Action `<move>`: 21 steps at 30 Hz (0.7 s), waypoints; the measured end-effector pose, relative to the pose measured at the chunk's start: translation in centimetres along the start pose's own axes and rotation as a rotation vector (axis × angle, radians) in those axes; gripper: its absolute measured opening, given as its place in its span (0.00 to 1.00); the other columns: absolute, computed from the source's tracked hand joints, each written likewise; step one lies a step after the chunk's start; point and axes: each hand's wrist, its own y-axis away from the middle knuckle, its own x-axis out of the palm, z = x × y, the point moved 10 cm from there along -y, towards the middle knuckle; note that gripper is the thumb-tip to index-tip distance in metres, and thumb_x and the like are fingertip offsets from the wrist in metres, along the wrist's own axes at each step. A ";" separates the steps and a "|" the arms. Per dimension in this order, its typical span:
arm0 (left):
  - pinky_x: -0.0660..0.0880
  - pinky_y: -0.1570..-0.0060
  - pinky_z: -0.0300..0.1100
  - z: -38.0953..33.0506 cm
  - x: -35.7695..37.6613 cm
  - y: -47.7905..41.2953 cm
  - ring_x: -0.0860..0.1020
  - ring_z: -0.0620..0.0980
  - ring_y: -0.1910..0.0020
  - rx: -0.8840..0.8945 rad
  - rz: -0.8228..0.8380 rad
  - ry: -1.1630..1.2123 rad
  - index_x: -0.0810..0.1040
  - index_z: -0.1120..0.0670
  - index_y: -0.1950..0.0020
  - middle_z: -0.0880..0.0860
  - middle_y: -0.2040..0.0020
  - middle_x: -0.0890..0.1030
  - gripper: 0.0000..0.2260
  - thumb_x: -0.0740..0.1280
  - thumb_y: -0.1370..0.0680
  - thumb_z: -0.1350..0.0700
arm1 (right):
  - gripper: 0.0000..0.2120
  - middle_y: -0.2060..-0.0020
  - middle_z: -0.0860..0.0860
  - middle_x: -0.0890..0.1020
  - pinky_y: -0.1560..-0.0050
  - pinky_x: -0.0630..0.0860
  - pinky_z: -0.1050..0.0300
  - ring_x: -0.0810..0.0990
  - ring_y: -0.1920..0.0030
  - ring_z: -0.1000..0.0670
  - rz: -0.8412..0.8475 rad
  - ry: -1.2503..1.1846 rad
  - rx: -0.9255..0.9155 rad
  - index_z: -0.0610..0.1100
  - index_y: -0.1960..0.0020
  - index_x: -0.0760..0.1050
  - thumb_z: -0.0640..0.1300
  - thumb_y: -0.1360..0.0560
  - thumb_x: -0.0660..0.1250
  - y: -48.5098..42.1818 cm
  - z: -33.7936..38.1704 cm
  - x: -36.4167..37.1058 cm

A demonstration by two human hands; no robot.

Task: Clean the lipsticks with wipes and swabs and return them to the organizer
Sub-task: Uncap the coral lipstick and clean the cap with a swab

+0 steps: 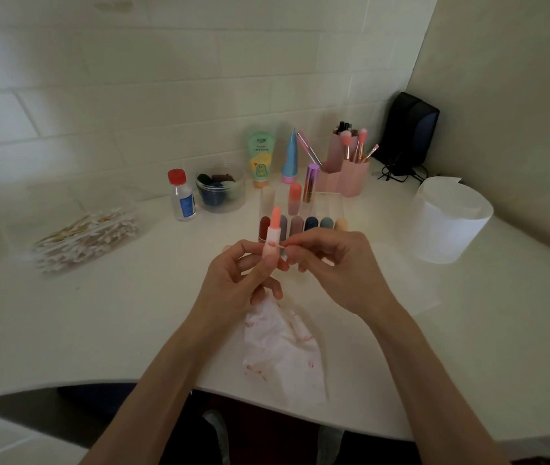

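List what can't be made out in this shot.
- Head view: base of the lipstick, hidden inside the left hand.
- Head view: swab tip against the lipstick, too small and blurred; the right hand covers its other end.
- Head view: bottle label text, too small.
- Head view: organizer front row's lower halves, behind both hands.

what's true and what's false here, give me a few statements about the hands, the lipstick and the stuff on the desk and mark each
1. The left hand holds the coral-topped lipstick upright. True.
2. The right hand pinches a cotton swab whose tip meets the lipstick. True.
3. The wipe on the desk below the hands is spotless. False: it bears red smears.
4. The pile of cotton swabs lies to the person's right. False: it lies to the left.
5. Capped lipsticks stand in the clear organizer beyond the hands. True.
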 end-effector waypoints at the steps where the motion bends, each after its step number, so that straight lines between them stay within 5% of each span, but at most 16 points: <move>1: 0.70 0.73 0.38 0.0 0.1 -0.1 0.81 0.55 0.69 0.003 0.004 -0.002 0.77 0.64 0.46 0.57 0.55 0.85 0.11 0.66 0.18 0.56 | 0.05 0.61 0.51 0.86 0.56 0.82 0.49 0.83 0.63 0.49 -0.004 0.004 -0.004 0.41 0.48 0.86 0.38 0.24 0.74 0.1 0.0 0.0; 10: 0.72 0.72 0.40 0.0 0.3 -0.1 0.80 0.54 0.68 0.021 0.028 -0.031 0.76 0.66 0.44 0.57 0.54 0.85 0.10 0.66 0.18 0.58 | 0.09 0.58 0.49 0.88 0.58 0.81 0.57 0.87 0.58 0.46 0.015 -0.180 0.105 0.41 0.46 0.85 0.36 0.25 0.75 0.8 -1.3 0.4; 21: 0.73 0.72 0.35 0.3 0.2 -0.1 0.81 0.52 0.70 0.034 0.038 -0.068 0.77 0.64 0.43 0.51 0.55 0.86 0.09 0.68 0.20 0.60 | 0.10 0.58 0.49 0.88 0.56 0.77 0.67 0.84 0.59 0.55 0.065 -0.277 0.199 0.40 0.44 0.85 0.34 0.25 0.73 1.6 -1.9 0.8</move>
